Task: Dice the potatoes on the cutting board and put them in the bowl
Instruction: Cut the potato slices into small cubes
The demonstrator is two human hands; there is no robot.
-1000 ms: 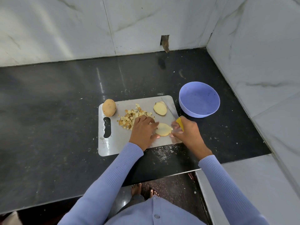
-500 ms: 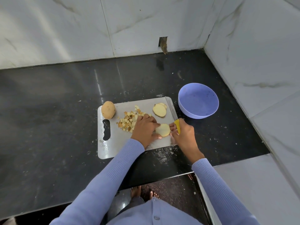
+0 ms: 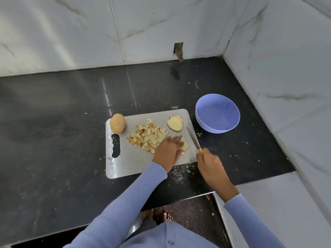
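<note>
1. Left hand [image 3: 168, 151], frame centre: fingers flat and together, pressing down on a potato piece [image 3: 184, 144]. The piece is pale yellow with a thin brown skin edge, rounded, mostly covered by the fingers.
2. Right hand [image 3: 209, 162], lower right of centre: fingers curled around the yellow handle of a knife [image 3: 193, 138]. Handle almost hidden, only a small yellow bit shows.
3. Knife blade: thin, grey metal, long axis diagonal, tip pointing to upper left of frame toward the slices. It lies just right of the held piece; cannot tell if it touches the board.
4. Potato slices [image 3: 175, 123], above the knife tip: two or three overlapping oval slices, flat, pale cut face up, brown rim.
5. Diced potato [image 3: 148, 136], left of the left hand: loose pile of small cubes, yellow to browned, touching the fingers' left side.
6. Whole potato [image 3: 117, 123], board's upper left corner: unpeeled, tan, speckled, egg-shaped, long axis roughly vertical in frame.
7. Cutting board [image 3: 132, 161]: shiny metal, rounded rectangle, wavy handle slot on its left end, long axis left to right.
8. Bowl [image 3: 217, 113], right of the board's upper corner: lilac plastic, round, matte, close to the board but apart.
9. Countertop [image 3: 62, 140]: black polished stone, glossy, with white specks near the board.
10. Sleeves [image 3: 125, 203]: lilac ribbed knit on both arms.
11. Walls [image 3: 71, 33]: white marble-look tiles.
</note>
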